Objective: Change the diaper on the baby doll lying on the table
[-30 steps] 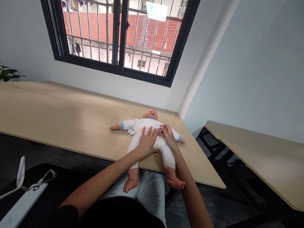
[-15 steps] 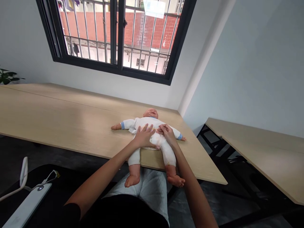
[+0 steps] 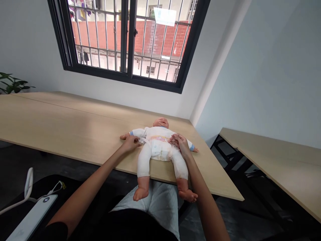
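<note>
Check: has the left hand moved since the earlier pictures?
Yes. Judged against the doll, the left hand has slid leftward off its belly, down to the table beside its sleeve.

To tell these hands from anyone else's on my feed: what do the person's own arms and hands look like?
The left hand and right hand are bare: no gloves, and no watch, ring or bracelet shows. Both forearms are uncovered. A short black fabric sleeve covers the left upper arm at the bottom edge; the right arm is bare as far as it shows.
</note>
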### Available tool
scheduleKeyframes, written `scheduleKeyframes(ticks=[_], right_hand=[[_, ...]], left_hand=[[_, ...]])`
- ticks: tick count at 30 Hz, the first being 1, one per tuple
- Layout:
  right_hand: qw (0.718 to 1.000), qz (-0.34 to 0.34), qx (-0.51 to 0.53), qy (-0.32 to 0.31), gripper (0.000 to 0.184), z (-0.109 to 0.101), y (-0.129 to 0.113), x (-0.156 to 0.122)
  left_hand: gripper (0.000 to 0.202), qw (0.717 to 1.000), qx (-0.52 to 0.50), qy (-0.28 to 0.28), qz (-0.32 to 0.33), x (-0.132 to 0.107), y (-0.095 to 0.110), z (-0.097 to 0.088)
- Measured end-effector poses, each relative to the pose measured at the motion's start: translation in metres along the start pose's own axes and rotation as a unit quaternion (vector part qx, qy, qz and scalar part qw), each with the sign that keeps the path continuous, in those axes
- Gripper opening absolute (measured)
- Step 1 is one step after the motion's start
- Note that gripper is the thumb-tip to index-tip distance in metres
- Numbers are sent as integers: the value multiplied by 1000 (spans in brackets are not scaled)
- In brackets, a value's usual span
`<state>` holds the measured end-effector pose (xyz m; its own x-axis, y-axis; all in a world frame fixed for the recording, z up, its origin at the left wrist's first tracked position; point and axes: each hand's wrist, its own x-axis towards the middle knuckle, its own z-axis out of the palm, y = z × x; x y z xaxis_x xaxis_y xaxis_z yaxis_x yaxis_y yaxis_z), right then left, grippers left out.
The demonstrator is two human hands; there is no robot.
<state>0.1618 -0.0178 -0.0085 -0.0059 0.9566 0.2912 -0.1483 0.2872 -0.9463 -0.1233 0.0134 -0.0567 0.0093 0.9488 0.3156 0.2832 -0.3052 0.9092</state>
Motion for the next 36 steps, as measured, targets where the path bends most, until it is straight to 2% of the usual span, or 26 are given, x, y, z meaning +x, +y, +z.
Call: scheduleKeyframes(ticks=[3, 7, 10, 13, 15, 17, 19, 21, 23, 26, 28, 31, 33, 36], right_hand=[[1000, 0, -4, -4, 39, 1, -1, 0], [1000, 6, 2, -6, 42, 1, 2, 1], [1000, -4, -9, -15, 42, 1, 1, -2], [988, -52, -110, -92, 37, 6, -10, -8], [953, -100, -228, -175, 33, 14, -21, -10], [896, -144, -343, -243, 32, 28, -30, -9], [838, -182, -432, -280, 31, 45, -35, -4], [782, -208, -510, -293, 30, 62, -33, 3], [731, -212, -585, -279, 26, 74, -27, 11], [686, -188, -663, -232, 23, 79, -17, 18], [681, -179, -678, -209, 23, 76, -13, 20], [693, -178, -669, -202, 26, 72, -8, 20], [703, -178, -657, -205, 27, 72, -5, 20], [727, -180, -632, -197, 32, 74, 1, 20]], left_hand=[[18, 997, 74, 5, 3, 8, -1, 10], [11, 992, 112, 50, -9, 15, -7, 18], [20, 994, 83, 73, -6, 16, -9, 18], [23, 997, 6, 78, -5, 18, -5, 13], [22, 997, -35, 70, -11, 19, 1, 9], [24, 996, -68, 60, -19, 19, 9, 6], [29, 993, -101, 54, -26, 16, 16, 5], [32, 991, -119, 57, -29, 11, 22, 4], [35, 988, -136, 60, -32, 5, 24, 0], [36, 979, -187, 72, -41, -5, 24, -15], [37, 970, -228, 73, -49, -10, 26, -27], [38, 964, -255, 53, -51, -15, 37, -33], [39, 967, -251, 25, -33, -16, 51, -26], [39, 971, -237, -23, -1, -14, 74, -3]])
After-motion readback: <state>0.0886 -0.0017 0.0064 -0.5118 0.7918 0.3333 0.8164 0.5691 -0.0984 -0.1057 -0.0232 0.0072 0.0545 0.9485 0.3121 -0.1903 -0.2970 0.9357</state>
